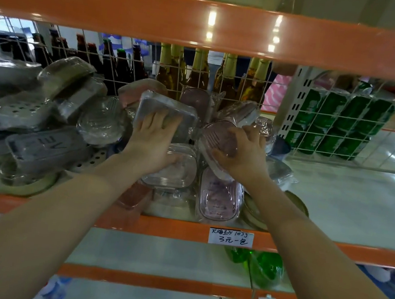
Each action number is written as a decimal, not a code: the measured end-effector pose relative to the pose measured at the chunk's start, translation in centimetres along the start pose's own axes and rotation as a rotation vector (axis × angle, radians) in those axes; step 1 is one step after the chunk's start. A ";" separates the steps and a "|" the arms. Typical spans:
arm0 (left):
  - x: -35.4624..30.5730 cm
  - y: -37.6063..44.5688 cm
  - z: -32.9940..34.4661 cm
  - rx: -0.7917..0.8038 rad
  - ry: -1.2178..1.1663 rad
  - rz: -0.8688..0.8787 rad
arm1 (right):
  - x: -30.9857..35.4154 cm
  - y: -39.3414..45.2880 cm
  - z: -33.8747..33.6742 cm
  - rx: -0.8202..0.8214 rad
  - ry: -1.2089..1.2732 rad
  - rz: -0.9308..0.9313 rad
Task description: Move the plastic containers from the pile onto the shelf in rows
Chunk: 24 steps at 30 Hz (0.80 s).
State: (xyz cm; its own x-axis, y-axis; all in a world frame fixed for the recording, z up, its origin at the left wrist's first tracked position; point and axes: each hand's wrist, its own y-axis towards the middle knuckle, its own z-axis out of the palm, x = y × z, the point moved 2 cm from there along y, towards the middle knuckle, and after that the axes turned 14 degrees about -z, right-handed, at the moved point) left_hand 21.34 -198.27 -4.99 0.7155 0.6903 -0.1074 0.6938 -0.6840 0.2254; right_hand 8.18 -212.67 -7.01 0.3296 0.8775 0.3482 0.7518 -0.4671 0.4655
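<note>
Containers wrapped in film are heaped in a pile (75,118) on the left and middle of the shelf (349,207). A grey rectangular container (169,110), tilted, is pressed under the flat, straight fingers of the left hand (154,136). A pink oval container (218,139) is gripped by the right hand (243,153), its long axis running up-left to down-right. Bare shelf lies to the right, nearer the right hand.

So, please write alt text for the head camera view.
Two bare hands reach into a pile of wrapped plastic containers on an orange-framed shelf: the left hand rests on a grey container, the right hand grips a pink container. Bottles stand behind a wire grid.
</note>
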 end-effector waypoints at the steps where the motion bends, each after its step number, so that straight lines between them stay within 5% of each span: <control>1: -0.1 -0.2 0.1 0.003 -0.012 -0.009 | 0.1 -0.3 0.1 -0.001 -0.007 -0.004; 11: 0.6 -2.0 1.0 0.025 -0.112 -0.069 | 0.3 -2.2 -0.8 -0.058 -0.009 0.011; 24: 2.8 -7.4 1.6 -0.097 -0.263 -0.063 | 3.6 -5.8 0.6 -0.133 -0.060 -0.222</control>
State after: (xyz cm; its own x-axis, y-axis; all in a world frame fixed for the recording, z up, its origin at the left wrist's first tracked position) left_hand 18.35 -191.64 -8.48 0.6765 0.6373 -0.3691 0.7357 -0.6071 0.3002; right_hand 5.34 -206.77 -8.92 0.2012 0.9632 0.1782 0.7290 -0.2688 0.6295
